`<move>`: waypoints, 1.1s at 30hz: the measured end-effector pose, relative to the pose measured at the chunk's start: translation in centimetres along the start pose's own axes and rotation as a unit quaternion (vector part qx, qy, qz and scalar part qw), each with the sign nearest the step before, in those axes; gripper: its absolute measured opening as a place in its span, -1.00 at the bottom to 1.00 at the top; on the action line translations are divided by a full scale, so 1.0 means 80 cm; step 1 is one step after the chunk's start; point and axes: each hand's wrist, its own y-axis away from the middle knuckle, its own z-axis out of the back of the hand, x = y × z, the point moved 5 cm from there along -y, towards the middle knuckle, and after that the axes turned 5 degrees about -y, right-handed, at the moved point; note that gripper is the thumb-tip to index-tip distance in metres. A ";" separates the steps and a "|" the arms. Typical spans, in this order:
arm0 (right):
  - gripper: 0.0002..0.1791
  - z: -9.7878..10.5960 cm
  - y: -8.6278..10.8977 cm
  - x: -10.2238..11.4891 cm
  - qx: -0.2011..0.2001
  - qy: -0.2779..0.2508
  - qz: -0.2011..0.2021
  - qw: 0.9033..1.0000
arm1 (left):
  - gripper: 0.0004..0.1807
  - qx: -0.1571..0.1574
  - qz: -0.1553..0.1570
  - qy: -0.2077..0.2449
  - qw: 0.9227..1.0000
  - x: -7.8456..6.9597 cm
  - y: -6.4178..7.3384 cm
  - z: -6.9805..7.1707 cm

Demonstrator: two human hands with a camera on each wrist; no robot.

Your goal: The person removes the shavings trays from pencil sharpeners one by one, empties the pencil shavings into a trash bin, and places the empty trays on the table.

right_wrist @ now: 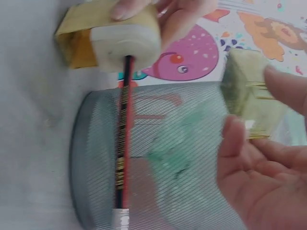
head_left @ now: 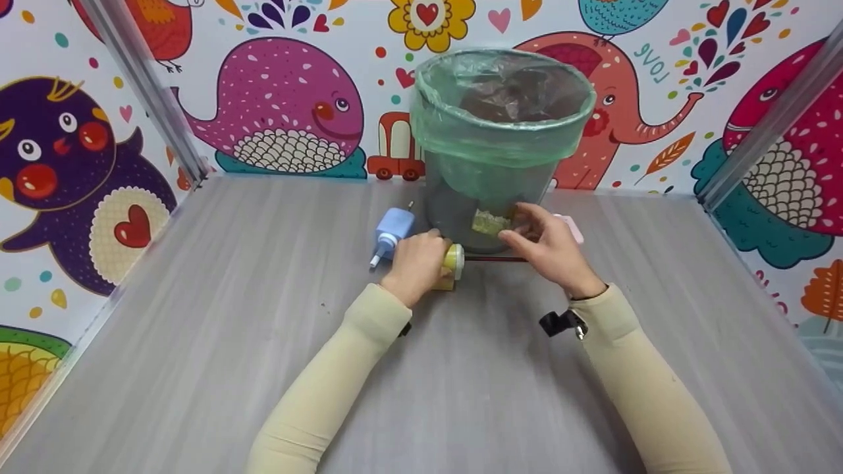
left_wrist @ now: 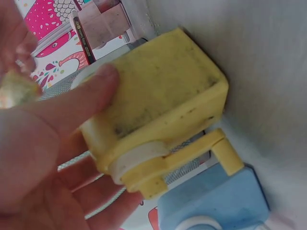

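Observation:
My left hand grips a yellow crank pencil sharpener, its thumb across the body. A red-and-black pencil sticks out of the sharpener's pale front. The crank handle shows on the far end, and an amber opening shows in the body. In my right hand, thumb and fingers pinch a clear yellowish shavings drawer, held upright before the bin. Pale shavings seem to lie inside it. A blue sharpener lies left of my left hand, its crank toward me.
A mesh bin lined with a green plastic bag stands just behind both hands. Behind my right hand lies a pink sharpener, partly hidden in the head view. Cartoon-printed walls enclose the grey table at back and sides.

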 end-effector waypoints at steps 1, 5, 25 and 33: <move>-0.41 0.003 0.001 0.007 -0.011 -0.009 0.010 1.000 | -0.55 -0.002 -0.001 0.000 1.000 0.000 0.000 0.000; -0.45 0.015 0.000 0.034 -0.061 -0.056 0.064 0.994 | -0.58 -0.012 -0.007 0.003 1.000 0.000 0.000 0.002; -0.56 0.081 -0.029 0.089 -0.250 -0.120 0.123 0.953 | -0.58 0.003 -0.001 0.004 1.000 -0.001 -0.001 0.001; -0.51 0.094 -0.053 0.107 -0.279 -0.055 0.127 0.950 | -0.58 0.004 0.004 0.006 1.000 0.001 0.000 0.001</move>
